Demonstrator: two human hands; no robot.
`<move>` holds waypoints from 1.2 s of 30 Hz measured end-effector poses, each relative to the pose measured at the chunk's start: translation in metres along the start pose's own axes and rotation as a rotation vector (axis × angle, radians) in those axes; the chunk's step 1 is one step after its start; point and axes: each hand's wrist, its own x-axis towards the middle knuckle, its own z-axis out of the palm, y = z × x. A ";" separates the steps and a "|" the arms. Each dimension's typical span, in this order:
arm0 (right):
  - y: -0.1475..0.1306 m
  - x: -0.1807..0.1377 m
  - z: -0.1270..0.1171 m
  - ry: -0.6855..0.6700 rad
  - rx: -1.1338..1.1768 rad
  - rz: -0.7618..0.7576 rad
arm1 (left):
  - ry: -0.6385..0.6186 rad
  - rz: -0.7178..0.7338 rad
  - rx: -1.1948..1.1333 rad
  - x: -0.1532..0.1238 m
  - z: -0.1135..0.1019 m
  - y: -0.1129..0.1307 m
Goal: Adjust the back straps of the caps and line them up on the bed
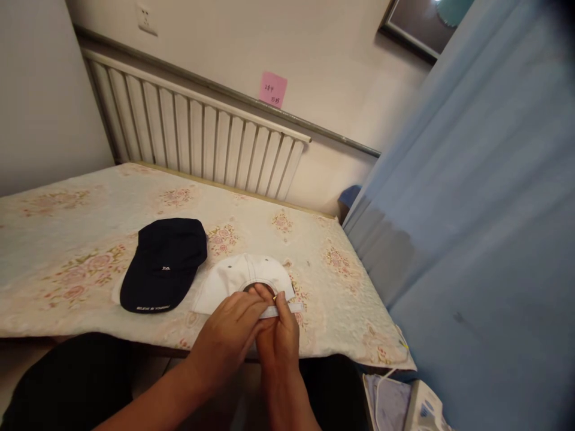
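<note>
A white baseball cap (pixel 251 269) lies near the front edge of the bed, its back opening towards me. Both hands are at its back strap (pixel 294 307), whose free end sticks out to the right. My left hand (pixel 231 326) is closed over the strap's left part, with the fingertips hidden. My right hand (pixel 281 335) pinches the strap between thumb and fingers, next to a small gold-coloured buckle (pixel 275 298). To the left lies a black cap (pixel 166 257) with a small white emblem and white lettering on its brim. No hand touches the black cap.
A floral cover (pixel 287 233) spreads over the bed. Behind it, a white radiator (pixel 197 131) runs along the wall. A blue curtain (pixel 471 209) hangs at the right. A white box (pixel 426 407) and a cable stand low at the bottom right.
</note>
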 end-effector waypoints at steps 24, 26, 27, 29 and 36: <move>-0.009 -0.001 0.003 0.021 -0.004 -0.070 | -0.320 -0.169 0.053 0.007 -0.007 -0.015; -0.010 0.000 0.002 0.022 -0.015 -0.078 | -0.317 -0.199 0.014 0.007 -0.010 -0.018; -0.011 0.001 0.002 0.029 -0.018 -0.083 | -0.315 -0.208 -0.016 0.007 -0.011 -0.019; -0.012 0.002 0.001 0.055 -0.006 -0.089 | -0.314 -0.227 -0.094 0.007 -0.013 -0.022; -0.020 0.000 0.006 -0.047 0.048 -0.120 | -0.312 -0.441 -0.479 0.010 -0.026 -0.022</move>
